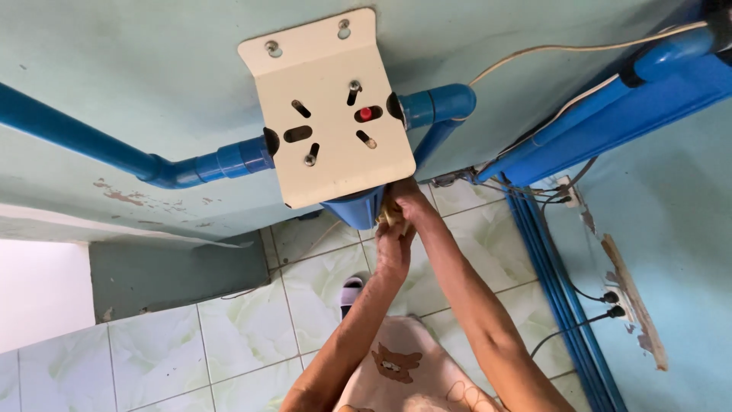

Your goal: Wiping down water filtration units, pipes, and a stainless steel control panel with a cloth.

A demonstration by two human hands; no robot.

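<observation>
Head view, looking down | blue filter housing (352, 210) hangs under cream wall bracket (328, 107), long axis vertical | right hand (408, 197) curled against its side, nearer | left hand (393, 248) just below, gripping a pale cloth (391, 220) | blue pipes (191, 164) either side.

No packages, labels, signs or screens visible anywhere along the pale green wall or on the tiled floor below.

Blue filter housing (352, 210) hangs upright beneath its cream wall bracket (328, 107)
</observation>
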